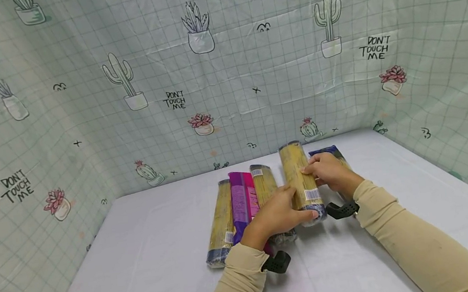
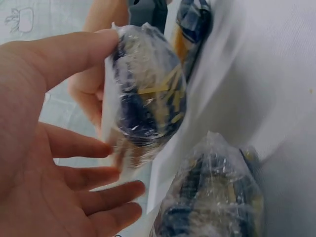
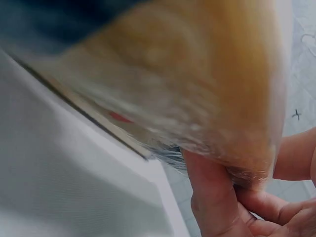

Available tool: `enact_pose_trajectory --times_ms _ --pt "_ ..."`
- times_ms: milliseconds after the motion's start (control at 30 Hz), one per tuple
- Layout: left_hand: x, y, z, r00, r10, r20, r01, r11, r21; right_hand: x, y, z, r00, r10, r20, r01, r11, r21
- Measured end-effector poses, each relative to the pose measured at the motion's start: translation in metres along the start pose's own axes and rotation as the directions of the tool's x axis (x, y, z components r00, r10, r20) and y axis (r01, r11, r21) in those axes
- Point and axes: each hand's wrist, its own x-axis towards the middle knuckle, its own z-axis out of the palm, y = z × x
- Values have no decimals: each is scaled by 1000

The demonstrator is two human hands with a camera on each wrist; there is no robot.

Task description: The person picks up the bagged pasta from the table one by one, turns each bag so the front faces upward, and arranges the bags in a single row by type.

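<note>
Both hands hold one clear-wrapped pack of spaghetti (image 1: 295, 168) with dark blue ends and a barcode, its far end tilted up off the table. My left hand (image 1: 274, 214) grips its near end, the thumb at the lower corner and the fingers along the left side. In the left wrist view the crinkled end (image 2: 148, 94) of that pack faces the camera. At the pack's right edge, my right hand (image 1: 332, 173) pinches it between thumb and fingers. In the right wrist view the fingers (image 3: 212, 192) press against the wrapper, which fills much of that view.
Left of the held pack lie another spaghetti pack (image 1: 264, 181), a magenta and purple packet (image 1: 242, 198) and a further spaghetti pack (image 1: 220, 215), side by side. A dark-blue-ended pack (image 1: 325, 150) lies partly hidden behind the right hand. A patterned curtain (image 1: 225, 70) rises behind the white table (image 1: 155, 251).
</note>
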Motion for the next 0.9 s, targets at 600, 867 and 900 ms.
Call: enact_pose_trajectory --times_ms 600,867,900 --pt "2 11 13 950 -213 -227 164 963 -215 -7 -15 9 997 -74 -20 74 997 8" --pt "2 10 12 940 -246 -236 175 942 -285 -14 -24 13 996 -89 1 89 996 -11" --pt "1 11 12 941 -241 -239 169 943 -285 -14 -24 13 996 -93 1 93 996 -12"
